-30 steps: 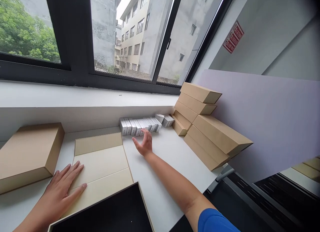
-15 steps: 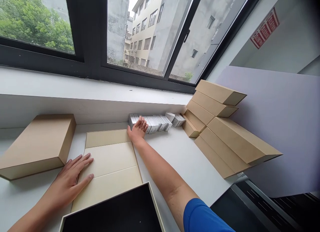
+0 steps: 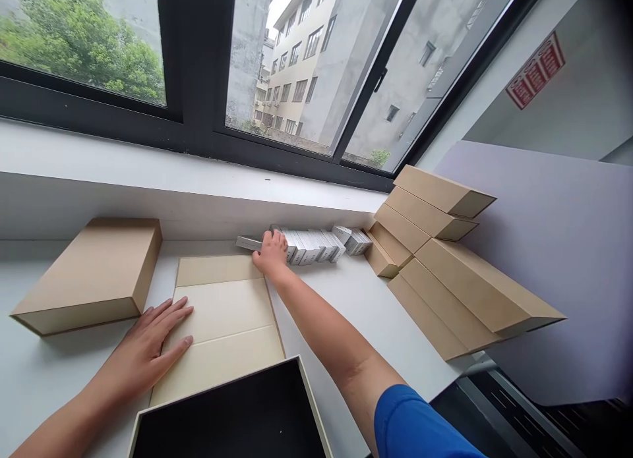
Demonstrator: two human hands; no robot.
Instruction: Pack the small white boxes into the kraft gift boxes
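My right hand [image 3: 271,254] reaches to the left end of a row of small silver-grey boxes [image 3: 310,247] against the wall. Its fingers are curled over the end of the row, and one small box [image 3: 248,243] lies flat at the thumb, sticking out leftward. Palm down, my left hand [image 3: 155,339] rests on the left edge of a cream folding lid [image 3: 227,300], fingers spread. Nearest me is an open box with a black inside [image 3: 232,418], partly cut off by the bottom of the view.
A closed brown box [image 3: 93,267] stands on the white table at left. Several brown boxes [image 3: 465,280] are stacked at right, beside a pale panel [image 3: 534,247]. More small silver boxes [image 3: 357,241] sit near that stack. Behind runs the window sill [image 3: 198,174].
My right hand's fingers have curled at the row's left end, and one small box has come down flat to its left. My left hand stays on the lid. The view has shifted slightly.
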